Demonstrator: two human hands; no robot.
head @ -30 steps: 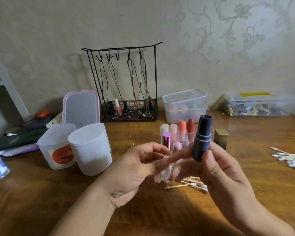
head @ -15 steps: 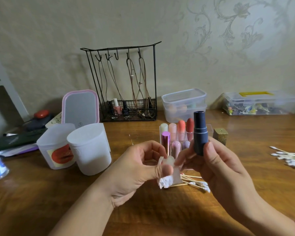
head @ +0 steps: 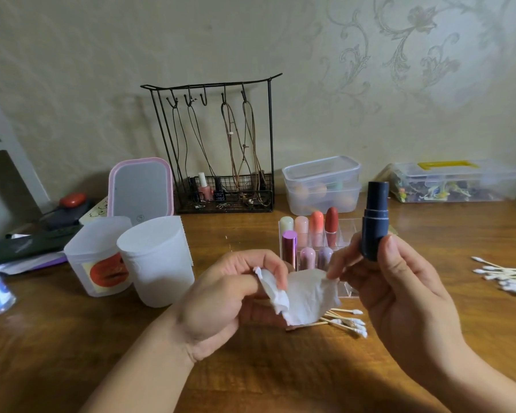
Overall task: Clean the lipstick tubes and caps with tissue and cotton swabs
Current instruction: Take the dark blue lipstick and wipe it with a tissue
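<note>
Wooden counter (head: 72,353), contents listed left to right.

Two white plastic cups (head: 155,260), upright, touching; the left one bears an orange label. Behind them, a pink-framed mirror (head: 140,189) leans upright.

Black wire rack (head: 218,144), against the wall; cords hang from its hooks, small bottles stand in its base.

Left hand (head: 221,299): fingers closed on one edge of a crumpled white tissue (head: 304,296), held above the counter.

Clear acrylic organiser (head: 347,289), behind the hands, holds upright lipsticks (head: 316,225) in pale, pink, coral and red, with a metallic purple tube (head: 289,245) in front.

Used cotton swabs (head: 346,320), a loose cluster lying on the counter under the tissue.

Right hand (head: 399,293): thumb and fingers gripping a dark blue lipstick tube (head: 374,222) upright, its fingertips also pinching the tissue's other edge.

Two stacked clear lidded boxes (head: 322,183), rear. Clear case (head: 456,181) with yellow handle, far right rear.

Clean cotton swabs (head: 507,275), a pile at the right edge.
</note>
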